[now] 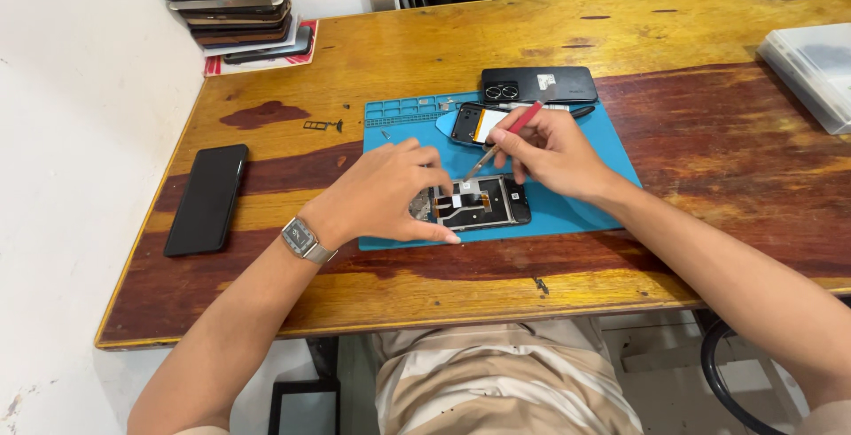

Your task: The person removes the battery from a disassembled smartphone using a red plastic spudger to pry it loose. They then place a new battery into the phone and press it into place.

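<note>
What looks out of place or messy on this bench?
A small SIM tray lies loose on the bare wood, off the blue mat. The phone stack in the far corner leans unevenly. The opened phone under the left hand and the right hand with its screwdriver look orderly.

A phone-repair workshop: a worn wooden bench [620, 36] carries a blue repair mat [585, 209], an opened phone [479, 203] and stacked phone frames [235, 5].

Left hand [386, 194] palm down, fingers spread and curled, thumb extended, forearm bare with a wrist strap; right hand [548, 153] closed in a pen-style pinch, wrist bent inward, forearm bare
</note>
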